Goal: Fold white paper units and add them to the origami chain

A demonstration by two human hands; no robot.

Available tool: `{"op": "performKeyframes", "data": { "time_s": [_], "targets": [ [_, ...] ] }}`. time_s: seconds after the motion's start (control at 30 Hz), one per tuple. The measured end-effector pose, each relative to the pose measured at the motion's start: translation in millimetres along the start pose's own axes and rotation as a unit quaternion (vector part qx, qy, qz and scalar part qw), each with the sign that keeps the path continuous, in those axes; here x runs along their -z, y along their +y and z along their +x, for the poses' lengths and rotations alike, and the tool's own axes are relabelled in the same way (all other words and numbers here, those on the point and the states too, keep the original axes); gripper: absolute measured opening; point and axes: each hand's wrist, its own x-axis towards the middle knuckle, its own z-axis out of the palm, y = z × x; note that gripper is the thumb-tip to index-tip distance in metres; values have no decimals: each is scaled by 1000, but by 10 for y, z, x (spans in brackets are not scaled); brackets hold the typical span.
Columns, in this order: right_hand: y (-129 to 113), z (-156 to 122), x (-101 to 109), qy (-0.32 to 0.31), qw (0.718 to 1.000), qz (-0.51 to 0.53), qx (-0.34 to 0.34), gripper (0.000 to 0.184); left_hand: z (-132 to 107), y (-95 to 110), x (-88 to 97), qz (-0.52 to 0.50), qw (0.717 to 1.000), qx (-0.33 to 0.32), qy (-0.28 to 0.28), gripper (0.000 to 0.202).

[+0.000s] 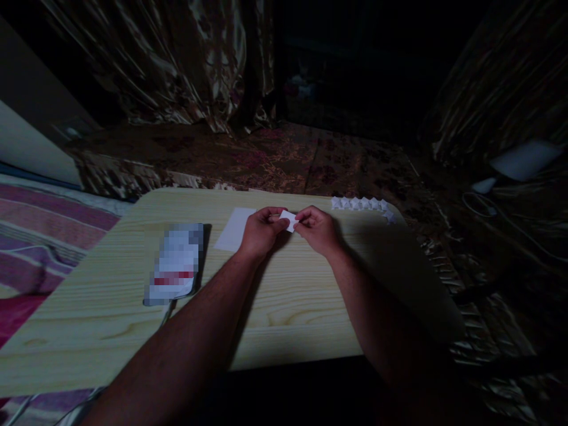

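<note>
The left hand (261, 232) and right hand (318, 229) pinch a small paper piece (289, 220) over the wooden table's (293, 307) far middle, its long axis left-right and slightly tilted. On the table, a white sheet (234, 231) lies beside the left hand, folded paper stars (360, 203) line the far-right edge, and a phone (175, 263) sits left.

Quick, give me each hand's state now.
Left hand: closed, pinching the small white paper.
Right hand: closed, pinching the same paper.
</note>
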Motion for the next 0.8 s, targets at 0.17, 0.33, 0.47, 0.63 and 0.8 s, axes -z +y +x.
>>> {"op": "performKeyframes", "data": {
  "time_s": [0.17,0.33,0.47,0.63,0.8],
  "targets": [
    [23,2,-9,12,1000,-22,-8,12,0,-9,-14,-6,1000,8,-1,39],
    [47,13,-15,20,999,-18,-34,11,-11,-9,-18,12,1000,-4,-12,37],
    [57,14,-20,18,999,-14,-25,11,-18,-2,-2,62,997,-18,-34,37],
    [32,-2,-24,-14,1000,7,-18,10,-22,20,5,75,997,-15,-26,38],
    [5,-15,-22,-43,998,37,-34,11,-15,16,-3,29,999,-6,-13,37]
  ]
}}
